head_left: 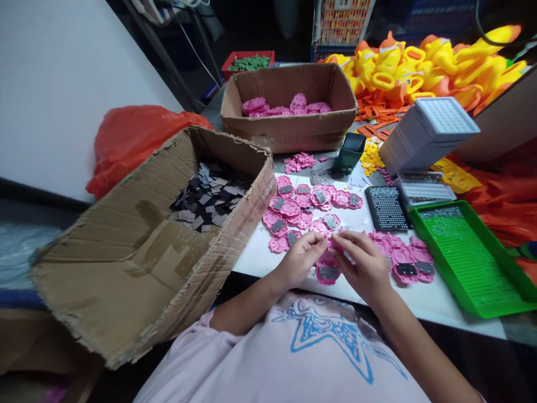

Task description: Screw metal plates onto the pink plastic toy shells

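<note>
My left hand [302, 254] and my right hand [364, 263] meet over the white table sheet, fingertips pinched close together. Whatever lies between the fingertips is too small to make out. Just below them is a pink flower-edged piece [327, 273] with a grey plate on it, partly hidden by my fingers. More pink pieces with grey plates [289, 208] spread out beyond my left hand. To the right of my right hand, a row of pink pieces [403, 262] lies side by side, some with dark plates.
A cardboard box with dark square pieces [126, 263] stands at left. Behind is a box of pink pieces [289, 131]. At right are a black grid tray [386, 208], a green tray [478, 263], a white stack [432, 134] and yellow toys [419, 64]. A dark green cup [351, 153] stands behind.
</note>
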A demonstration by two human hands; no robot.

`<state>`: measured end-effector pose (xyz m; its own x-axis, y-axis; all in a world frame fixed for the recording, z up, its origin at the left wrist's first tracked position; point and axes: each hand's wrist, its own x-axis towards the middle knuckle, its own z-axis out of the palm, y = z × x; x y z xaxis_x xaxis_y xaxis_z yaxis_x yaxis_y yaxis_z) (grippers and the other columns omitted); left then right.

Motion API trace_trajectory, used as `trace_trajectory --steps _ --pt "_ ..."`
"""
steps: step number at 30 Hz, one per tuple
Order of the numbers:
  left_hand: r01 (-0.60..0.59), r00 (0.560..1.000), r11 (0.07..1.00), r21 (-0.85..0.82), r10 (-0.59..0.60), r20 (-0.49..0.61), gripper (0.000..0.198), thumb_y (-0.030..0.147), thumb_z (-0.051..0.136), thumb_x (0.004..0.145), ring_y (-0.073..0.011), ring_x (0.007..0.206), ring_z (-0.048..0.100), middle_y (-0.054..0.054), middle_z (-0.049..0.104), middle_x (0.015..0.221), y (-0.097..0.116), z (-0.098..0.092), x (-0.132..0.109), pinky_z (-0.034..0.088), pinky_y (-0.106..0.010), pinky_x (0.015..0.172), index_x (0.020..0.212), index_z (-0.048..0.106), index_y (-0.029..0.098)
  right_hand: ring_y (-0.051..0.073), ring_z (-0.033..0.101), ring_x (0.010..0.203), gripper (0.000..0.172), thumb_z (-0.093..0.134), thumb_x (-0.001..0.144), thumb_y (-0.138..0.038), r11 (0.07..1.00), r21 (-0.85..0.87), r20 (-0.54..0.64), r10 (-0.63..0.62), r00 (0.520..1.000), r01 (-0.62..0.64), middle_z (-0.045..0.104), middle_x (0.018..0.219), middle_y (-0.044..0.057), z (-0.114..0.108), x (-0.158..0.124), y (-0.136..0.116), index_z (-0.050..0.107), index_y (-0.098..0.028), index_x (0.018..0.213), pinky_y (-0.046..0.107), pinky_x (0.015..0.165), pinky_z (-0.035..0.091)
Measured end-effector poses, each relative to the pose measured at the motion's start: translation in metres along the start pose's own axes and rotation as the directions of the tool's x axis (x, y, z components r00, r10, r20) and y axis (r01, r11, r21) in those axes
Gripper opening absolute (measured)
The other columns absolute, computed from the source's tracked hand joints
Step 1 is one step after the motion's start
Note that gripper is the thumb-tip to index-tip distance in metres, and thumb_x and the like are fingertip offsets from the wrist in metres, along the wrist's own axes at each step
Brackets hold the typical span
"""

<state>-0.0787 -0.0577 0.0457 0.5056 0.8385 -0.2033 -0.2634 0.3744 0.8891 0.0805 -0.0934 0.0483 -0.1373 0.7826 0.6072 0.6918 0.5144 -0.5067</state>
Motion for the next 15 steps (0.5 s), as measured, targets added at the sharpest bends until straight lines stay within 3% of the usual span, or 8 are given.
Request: trace_trajectory --steps 6,10,15 --pt "-0.111 0.994 0.961 0.254 0.108 0.024 0.04 0.053 0.06 0.084 -0.0079 0.062 0.046 0.002 0.051 0.066 0.009 -0.003 -0.002 0.038 -0.02 0.059 0.076 0.056 0.013 0.016 0.06 0.095 0.048 0.062 0.077 -0.008 0.999 0.008 -0.035 -0.034 0.999 0.035 0.061 0.102 0.008 -0.004 0.0 -0.004 0.057 -0.025 0.121 0.031 0.077 0.054" --pt "-0.122 0.992 0.972 0.202 0.113 0.058 0.038 0.051 0.061 0.084 -0.0092 0.066 0.053 -0.001 0.057 0.073 0.012 -0.003 -0.005 0.043 -0.02 0.061 0.082 0.059 0.013 0.016 0.06 0.094 0.052 0.063 0.076 -0.005 0.999 0.025 -0.061 -0.031 0.998 0.032 0.06 0.101 0.007 -0.004 -0.002 -0.008 0.056 -0.026 0.123 0.032 0.078 0.052" --pt "-0.11 0.994 0.986 0.123 0.109 0.013 0.039 0.049 0.071 0.075 -0.0069 0.061 0.053 0.001 0.056 0.072 0.013 0.003 -0.009 0.044 -0.017 0.056 0.085 0.058 0.014 0.017 0.059 0.097 0.051 0.064 0.075 -0.005 0.999 0.033 -0.067 0.001 0.998 0.001 0.059 0.105 0.008 -0.001 0.0 -0.021 0.057 -0.026 0.121 0.035 0.08 0.051"
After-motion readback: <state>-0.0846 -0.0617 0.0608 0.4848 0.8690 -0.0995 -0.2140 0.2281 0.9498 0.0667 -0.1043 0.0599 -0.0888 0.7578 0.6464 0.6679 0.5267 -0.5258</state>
